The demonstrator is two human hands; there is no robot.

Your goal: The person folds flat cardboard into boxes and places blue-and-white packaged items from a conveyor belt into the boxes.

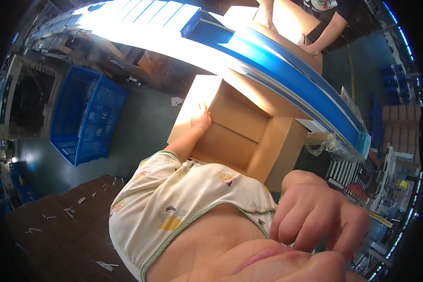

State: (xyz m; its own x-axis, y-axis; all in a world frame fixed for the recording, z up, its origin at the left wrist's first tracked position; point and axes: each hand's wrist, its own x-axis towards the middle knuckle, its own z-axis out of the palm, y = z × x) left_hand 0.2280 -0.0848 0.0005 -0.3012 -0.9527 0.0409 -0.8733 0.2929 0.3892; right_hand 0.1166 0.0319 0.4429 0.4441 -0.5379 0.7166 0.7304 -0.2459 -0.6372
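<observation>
An open cardboard box [235,120] stands in front of my body, tilted in the view, and the part of its inside that shows holds nothing. My left hand [201,121] grips the box's left wall, with the fingers against the sunlit cardboard. Raised close to the camera at the lower right, my right hand [310,214] is curled into a loose fist. Its fingertips are partly hidden, and nothing shows between the fingers. It is well apart from the box.
Beyond the box runs a blue-edged conveyor [286,70] carrying a row of blue-and-white cartons [160,16]. Across it, another person's hands [310,48] are at an open carton. A blue plastic crate [87,115] stands left; clear plastic wrap [331,145] lies right. Brown floor covering [56,230] bears white scraps.
</observation>
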